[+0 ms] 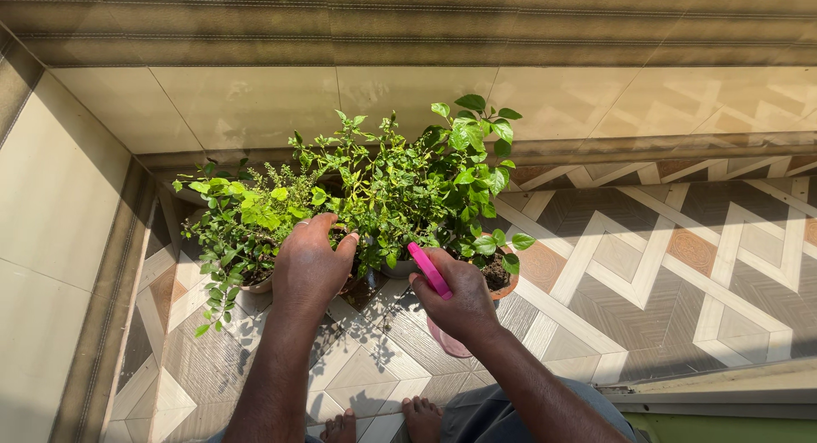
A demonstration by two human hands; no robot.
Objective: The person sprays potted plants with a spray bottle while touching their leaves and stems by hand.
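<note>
My right hand (464, 300) grips a pink spray bottle (432, 274), its pink trigger head pointing up-left toward the plants and its translucent body hanging below my wrist. My left hand (311, 264) reaches into the foliage of a small-leaved green potted plant (387, 192) and touches its stems, fingers curled and holding nothing that I can see. A bushy plant in a white pot (234, 226) stands to the left. A broader-leaved plant (477, 154) grows in a terracotta pot (502, 277) right beside my right hand.
The pots stand in the corner of a balcony with a patterned tile floor (647, 264). Beige tiled walls (255, 102) close off the back and left. My bare toes (383, 422) show at the bottom edge, and a ledge (723, 392) runs at the lower right.
</note>
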